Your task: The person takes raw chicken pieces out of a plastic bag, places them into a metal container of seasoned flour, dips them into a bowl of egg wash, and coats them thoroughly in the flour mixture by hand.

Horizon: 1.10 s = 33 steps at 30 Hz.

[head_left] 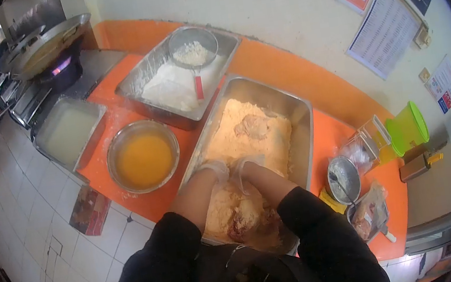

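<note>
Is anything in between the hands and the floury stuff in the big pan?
Nothing visible is. The left hand and right hand, both gloved, are side by side and already pressed into the orange flour inside the metal tray.

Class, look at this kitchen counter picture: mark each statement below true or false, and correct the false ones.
1. Both hands, left hand and right hand, are in the tray of yellowish breading. True.
2. The round metal bowl holds white flour. False: it holds yellow-orange liquid.
3. A sieve rests on the tray of white flour. True.
4. The burner under the wok is off. False: a flame shows.
5. The green container stands on the floor. False: on the counter.
</note>
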Motion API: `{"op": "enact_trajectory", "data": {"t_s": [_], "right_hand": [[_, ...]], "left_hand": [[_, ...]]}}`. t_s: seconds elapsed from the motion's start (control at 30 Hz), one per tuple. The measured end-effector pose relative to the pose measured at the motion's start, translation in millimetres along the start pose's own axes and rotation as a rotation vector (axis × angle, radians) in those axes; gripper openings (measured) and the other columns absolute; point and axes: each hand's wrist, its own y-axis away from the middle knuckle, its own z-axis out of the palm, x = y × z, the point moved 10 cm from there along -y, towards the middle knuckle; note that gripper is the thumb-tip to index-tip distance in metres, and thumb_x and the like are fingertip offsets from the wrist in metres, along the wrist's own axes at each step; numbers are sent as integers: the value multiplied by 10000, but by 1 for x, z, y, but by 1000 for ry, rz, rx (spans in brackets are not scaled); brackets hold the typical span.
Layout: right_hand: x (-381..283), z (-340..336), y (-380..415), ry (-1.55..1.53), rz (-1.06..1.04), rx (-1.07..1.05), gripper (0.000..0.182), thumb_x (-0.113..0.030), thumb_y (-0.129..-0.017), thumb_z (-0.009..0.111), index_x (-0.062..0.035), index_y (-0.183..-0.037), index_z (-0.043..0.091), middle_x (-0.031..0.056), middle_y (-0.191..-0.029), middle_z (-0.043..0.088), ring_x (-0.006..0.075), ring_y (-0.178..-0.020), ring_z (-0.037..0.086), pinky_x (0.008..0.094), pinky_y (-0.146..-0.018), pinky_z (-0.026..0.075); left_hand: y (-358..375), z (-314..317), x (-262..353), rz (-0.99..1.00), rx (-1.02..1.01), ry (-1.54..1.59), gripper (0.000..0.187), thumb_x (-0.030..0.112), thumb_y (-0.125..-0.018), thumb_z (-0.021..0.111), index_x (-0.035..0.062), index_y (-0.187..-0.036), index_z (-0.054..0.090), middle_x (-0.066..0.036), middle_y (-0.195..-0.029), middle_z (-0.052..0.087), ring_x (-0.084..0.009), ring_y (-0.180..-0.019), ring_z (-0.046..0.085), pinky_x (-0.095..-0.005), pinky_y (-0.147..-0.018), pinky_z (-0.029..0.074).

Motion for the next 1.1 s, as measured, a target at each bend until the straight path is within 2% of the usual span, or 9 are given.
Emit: {"op": "enact_trajectory", "data": {"t_s": [0.13,0.2,0.33,0.4,0.47,0.57,0.7,0.8,1.1], "right_hand": [[7,29,-23,-42,41,47,392,-364,-677,574,-119,-977,631,133,-994,602,255,-932,574,337,-771,445],[9,26,-23,-100,114,114,370,-332,-688,575,-120,-987,622,140,-1021,589,261,-950,567,344,-786,440],[-12,12,-12,-149,111,266,385,-318,-712,564,-80,-1014,592,143,-1070,564,265,-993,543,341,-816,433],[-19,-3,-15,-191,85,452,454,-228,-621,680,-65,-1033,582,147,-1103,547,258,-1055,510,338,-836,429],[-3,4,-28,0,86,72,401,-260,-692,612,-79,-1047,574,128,-1053,576,240,-1002,542,330,-820,430],[22,33,-56,-185,-374,-123,500,-235,-562,700,-51,-1014,588,120,-1024,589,252,-933,567,339,-757,460],[37,31,-16,242,-433,-79,437,-271,-600,656,-78,-990,609,120,-977,605,269,-893,579,331,-745,459],[38,66,-37,277,-471,-114,407,-286,-615,639,-108,-980,617,130,-976,602,269,-901,577,335,-763,450],[24,107,-61,460,-542,-118,392,-304,-609,629,-128,-960,620,134,-974,596,275,-906,564,361,-789,433]], "left_hand": [[2,12,-12,-170,-50,132,296,79,-648,615,48,-942,635,-150,-1000,596,-270,-913,585,-358,-760,466],[-3,13,-17,-175,63,87,279,190,-720,567,27,-938,628,-168,-988,595,-286,-924,579,-375,-791,448],[22,-15,-28,-334,276,241,276,105,-805,419,45,-999,606,-164,-1025,579,-276,-951,568,-375,-804,448],[-17,3,-62,-423,481,400,311,156,-679,627,39,-967,623,-147,-1028,587,-286,-937,577,-354,-815,457],[-13,-2,-24,-175,156,-199,290,210,-772,487,55,-981,615,-127,-971,608,-255,-904,589,-342,-754,472],[31,-34,-2,-188,201,-94,315,233,-712,542,43,-953,613,-114,-923,620,-248,-834,603,-361,-681,484],[26,-30,9,38,297,331,298,225,-705,524,60,-937,610,-129,-916,617,-271,-810,601,-399,-656,476],[4,-9,4,15,164,107,306,236,-716,497,63,-947,600,-144,-917,613,-294,-809,595,-418,-663,468],[-53,30,-27,-188,186,316,286,179,-776,452,22,-976,583,-168,-954,605,-299,-849,591,-418,-714,454]]}}
